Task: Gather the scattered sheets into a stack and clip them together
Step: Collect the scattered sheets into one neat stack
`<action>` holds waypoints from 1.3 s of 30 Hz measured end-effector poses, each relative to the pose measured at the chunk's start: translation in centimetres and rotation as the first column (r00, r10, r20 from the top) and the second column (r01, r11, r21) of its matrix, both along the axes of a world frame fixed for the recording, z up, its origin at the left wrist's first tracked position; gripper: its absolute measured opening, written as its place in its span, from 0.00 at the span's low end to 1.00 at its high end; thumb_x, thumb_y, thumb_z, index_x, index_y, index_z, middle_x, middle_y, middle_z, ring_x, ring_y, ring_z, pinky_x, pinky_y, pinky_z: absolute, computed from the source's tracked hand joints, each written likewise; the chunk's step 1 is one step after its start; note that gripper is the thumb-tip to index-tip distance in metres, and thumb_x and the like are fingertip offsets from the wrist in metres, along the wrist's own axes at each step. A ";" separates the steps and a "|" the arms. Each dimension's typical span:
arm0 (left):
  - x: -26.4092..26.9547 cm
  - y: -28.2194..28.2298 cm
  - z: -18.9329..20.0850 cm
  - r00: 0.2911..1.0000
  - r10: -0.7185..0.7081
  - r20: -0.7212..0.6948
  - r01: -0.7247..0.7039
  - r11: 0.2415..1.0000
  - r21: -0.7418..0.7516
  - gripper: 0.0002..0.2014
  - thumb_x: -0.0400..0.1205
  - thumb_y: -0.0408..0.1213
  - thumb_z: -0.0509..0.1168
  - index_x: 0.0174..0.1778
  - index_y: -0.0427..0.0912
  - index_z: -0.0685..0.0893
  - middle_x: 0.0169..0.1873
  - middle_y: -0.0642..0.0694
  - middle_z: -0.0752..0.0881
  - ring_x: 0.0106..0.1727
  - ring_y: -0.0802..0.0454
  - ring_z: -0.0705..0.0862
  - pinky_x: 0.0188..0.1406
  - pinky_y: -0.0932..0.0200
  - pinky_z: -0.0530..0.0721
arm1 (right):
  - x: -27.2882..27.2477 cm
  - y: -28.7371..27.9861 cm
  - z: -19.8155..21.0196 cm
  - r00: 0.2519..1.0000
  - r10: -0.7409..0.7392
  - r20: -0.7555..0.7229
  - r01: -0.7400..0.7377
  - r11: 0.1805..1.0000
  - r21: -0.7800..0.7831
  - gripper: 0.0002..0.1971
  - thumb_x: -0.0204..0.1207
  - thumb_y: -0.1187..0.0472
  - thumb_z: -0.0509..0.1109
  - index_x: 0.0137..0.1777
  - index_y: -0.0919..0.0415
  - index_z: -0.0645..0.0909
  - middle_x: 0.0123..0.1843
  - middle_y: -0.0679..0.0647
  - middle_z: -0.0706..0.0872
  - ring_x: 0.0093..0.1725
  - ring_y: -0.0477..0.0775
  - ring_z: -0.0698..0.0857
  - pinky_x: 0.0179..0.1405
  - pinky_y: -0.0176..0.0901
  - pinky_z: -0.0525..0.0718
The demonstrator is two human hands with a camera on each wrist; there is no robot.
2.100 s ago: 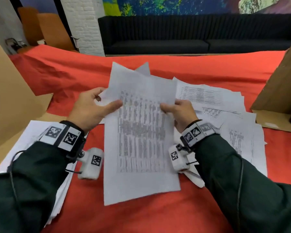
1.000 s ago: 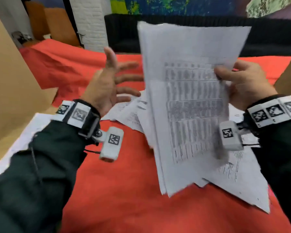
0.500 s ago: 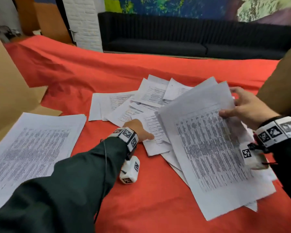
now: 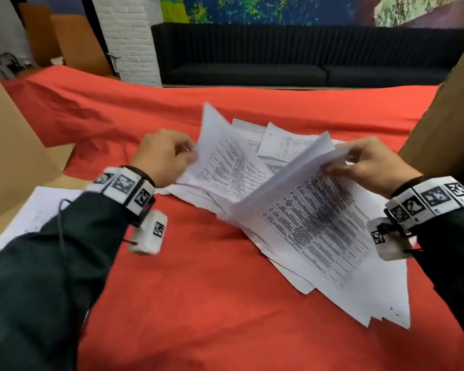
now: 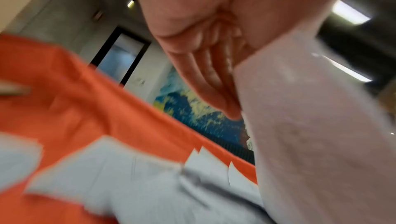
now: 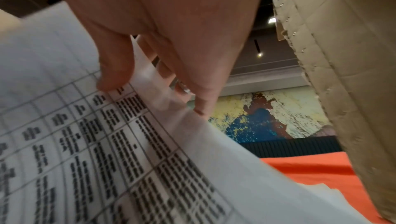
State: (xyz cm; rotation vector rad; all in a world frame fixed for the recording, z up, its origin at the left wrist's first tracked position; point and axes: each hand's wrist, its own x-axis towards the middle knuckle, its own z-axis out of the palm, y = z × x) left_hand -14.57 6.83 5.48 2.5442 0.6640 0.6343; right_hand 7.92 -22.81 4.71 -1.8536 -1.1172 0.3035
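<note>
Loose sheets [image 4: 276,145] on the red table [image 4: 198,277] look thin, floppy and slidey, so grab them by the edges and square them up. Left hand [image 4: 162,156] fingers pinch one lifted sheet [image 4: 225,159]; right hand [image 4: 370,164] fingers clamp the gathered bundle [image 4: 314,223]. No clip in sight, and the left wrist view is blurry.

A lounge-like room with a painted wall

A long black sofa [image 4: 300,62] runs along the far wall under a mural [image 4: 279,8] in blue, yellow and green; a white brick pillar [image 4: 126,36] stands left of it, and ceiling lights [image 5: 349,13] glow overhead.
</note>
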 end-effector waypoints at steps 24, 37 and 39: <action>-0.2 -4.1 -5.0 0.939 -0.051 0.339 0.297 0.615 -0.730 0.33 0.62 0.63 0.83 0.56 0.44 0.89 0.53 0.44 0.94 0.54 0.43 0.92 0.62 0.38 0.88 | -4.2 7.7 1.2 0.856 -0.457 -0.242 0.507 0.832 0.224 0.19 0.72 0.70 0.74 0.62 0.62 0.77 0.55 0.58 0.90 0.51 0.56 0.91 0.51 0.56 0.92; -2.0 1.2 -13.2 0.980 0.149 -0.133 -0.198 0.628 -0.753 0.09 0.75 0.31 0.80 0.51 0.40 0.93 0.46 0.44 0.94 0.47 0.44 0.93 0.57 0.47 0.89 | -5.0 1.8 -9.4 0.947 0.122 0.297 0.201 0.497 -0.844 0.61 0.55 0.60 0.77 0.88 0.43 0.48 0.86 0.50 0.57 0.81 0.61 0.69 0.66 0.61 0.85; -2.0 1.1 -13.3 0.981 0.151 -0.122 -0.190 0.622 -0.759 0.11 0.76 0.30 0.79 0.53 0.41 0.90 0.48 0.45 0.93 0.46 0.47 0.92 0.50 0.53 0.88 | -4.6 2.1 -9.5 0.921 0.132 0.366 0.262 0.486 -0.834 0.58 0.57 0.62 0.75 0.87 0.45 0.49 0.84 0.50 0.62 0.75 0.61 0.76 0.56 0.56 0.89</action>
